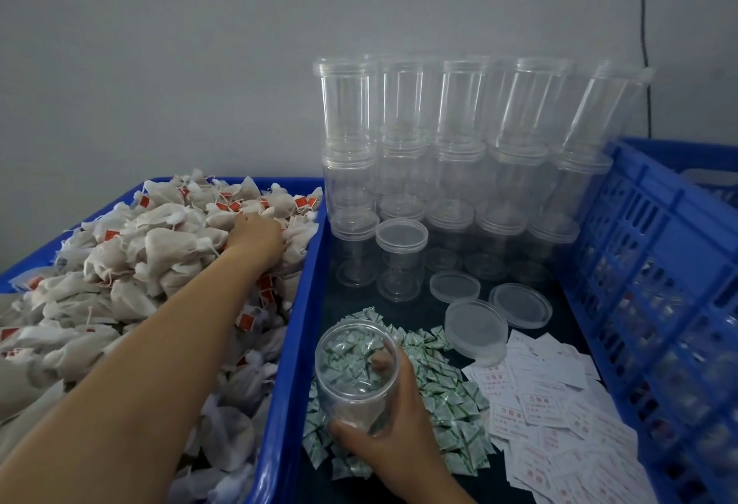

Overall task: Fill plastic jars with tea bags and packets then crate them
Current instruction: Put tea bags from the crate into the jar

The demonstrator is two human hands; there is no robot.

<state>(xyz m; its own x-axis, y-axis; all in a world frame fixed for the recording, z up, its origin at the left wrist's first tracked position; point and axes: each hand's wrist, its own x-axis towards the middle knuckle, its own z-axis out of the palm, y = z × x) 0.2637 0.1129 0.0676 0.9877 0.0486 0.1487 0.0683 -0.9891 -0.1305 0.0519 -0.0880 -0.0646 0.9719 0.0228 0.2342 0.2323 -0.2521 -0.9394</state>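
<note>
While the right hand [393,429] grips an empty open jar [357,376], nothing is packed. Left hand [255,234] reaches into the tea bags [159,248] at the bin's far right corner; its finger state I cannot tell.

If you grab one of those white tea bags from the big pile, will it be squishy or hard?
Probably squishy: the tea bags look like soft, crumpled cloth pouches. Likely light, since they heap loosely in the blue bin. Their strings may tangle, so the left hand might lift several.

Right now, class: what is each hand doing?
Left hand: reaching into the tea bags; grip cannot be told.
Right hand: holding a jar.
</note>
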